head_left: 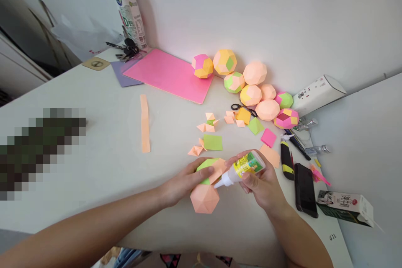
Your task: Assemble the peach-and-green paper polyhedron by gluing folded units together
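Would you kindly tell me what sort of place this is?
Likely a home craft table: finished paper polyhedra clustered, loose folded paper pieces, and the right hand holding a glue bottle to the paper ball in the left hand.

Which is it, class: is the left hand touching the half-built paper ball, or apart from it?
Touching. The head view shows the left hand gripping the paper ball, fingertips on its green facet, beside the glue bottle.
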Demonstrator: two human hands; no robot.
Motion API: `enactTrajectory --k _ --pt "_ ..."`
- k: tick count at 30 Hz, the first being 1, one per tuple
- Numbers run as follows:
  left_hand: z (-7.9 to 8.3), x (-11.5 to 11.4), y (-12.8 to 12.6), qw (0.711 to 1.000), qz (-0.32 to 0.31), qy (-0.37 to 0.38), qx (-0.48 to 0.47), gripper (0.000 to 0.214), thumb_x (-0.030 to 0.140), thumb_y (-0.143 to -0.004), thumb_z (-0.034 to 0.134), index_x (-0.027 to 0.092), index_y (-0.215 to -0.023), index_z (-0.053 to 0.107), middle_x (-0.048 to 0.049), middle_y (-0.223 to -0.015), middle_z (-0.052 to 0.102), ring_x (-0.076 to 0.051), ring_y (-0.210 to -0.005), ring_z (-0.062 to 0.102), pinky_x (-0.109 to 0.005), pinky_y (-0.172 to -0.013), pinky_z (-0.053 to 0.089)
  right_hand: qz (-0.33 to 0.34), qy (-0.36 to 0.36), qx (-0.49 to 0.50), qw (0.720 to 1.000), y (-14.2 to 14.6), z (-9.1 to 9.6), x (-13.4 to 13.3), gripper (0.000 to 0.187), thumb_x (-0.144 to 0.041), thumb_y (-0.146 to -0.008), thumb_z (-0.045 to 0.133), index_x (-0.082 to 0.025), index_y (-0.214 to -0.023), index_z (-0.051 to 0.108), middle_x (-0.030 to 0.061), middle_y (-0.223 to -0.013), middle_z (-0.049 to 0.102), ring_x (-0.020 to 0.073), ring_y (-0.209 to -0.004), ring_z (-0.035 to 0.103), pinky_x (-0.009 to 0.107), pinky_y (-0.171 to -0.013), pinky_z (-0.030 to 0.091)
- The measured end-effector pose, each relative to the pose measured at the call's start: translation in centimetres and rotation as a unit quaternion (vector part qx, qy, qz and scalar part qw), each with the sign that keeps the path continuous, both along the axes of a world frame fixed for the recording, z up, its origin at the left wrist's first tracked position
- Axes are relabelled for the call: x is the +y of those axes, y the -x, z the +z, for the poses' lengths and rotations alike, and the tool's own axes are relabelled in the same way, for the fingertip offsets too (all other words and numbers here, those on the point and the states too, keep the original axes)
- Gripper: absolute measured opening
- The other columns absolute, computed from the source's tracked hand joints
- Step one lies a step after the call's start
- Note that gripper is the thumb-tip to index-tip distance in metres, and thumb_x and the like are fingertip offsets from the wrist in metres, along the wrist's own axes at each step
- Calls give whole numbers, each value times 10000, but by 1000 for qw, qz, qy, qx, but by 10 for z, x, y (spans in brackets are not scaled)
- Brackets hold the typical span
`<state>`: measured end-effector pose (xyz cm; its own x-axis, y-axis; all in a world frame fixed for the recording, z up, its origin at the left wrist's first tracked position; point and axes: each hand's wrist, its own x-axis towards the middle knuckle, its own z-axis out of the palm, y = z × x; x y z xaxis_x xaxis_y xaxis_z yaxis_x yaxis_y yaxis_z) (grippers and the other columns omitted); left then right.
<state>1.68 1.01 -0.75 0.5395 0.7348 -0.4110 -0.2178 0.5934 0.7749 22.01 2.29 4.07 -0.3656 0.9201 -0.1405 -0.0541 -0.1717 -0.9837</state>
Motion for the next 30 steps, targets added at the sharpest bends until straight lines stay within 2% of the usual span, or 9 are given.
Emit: enactTrajectory --k 10,18,30 --pt "4 1 0 1000 -7 8 -2 547 542 -834 555 204 -1262 514 -88 -1120 658 -268 -991 602 -332 -782 459 -13 1 -3 1000 -1 -2 0 296 -430 -806 688 -212 -969 571 78 -960 708 30 -375 341 213 -343 295" --pt "2 0 0 1000 -4 15 1 500 540 -826 573 215 -1205 542 -68 -1074 660 -255 -992 599 -329 -812 455 -17 9 -8 1000 -2 -3 0 267 -411 -816 683 -202 -933 564 64 -903 705 19 -357 321 199 -332 245" --pt "2 1 0 1000 -11 12 -2 510 549 -821 572 222 -1211 540 -70 -1127 653 -282 -1062 587 -358 -856 450 -21 14 -6 1000 0 -1 0 234 -383 -829 679 -195 -893 555 38 -842 689 3 -366 304 178 -338 210"
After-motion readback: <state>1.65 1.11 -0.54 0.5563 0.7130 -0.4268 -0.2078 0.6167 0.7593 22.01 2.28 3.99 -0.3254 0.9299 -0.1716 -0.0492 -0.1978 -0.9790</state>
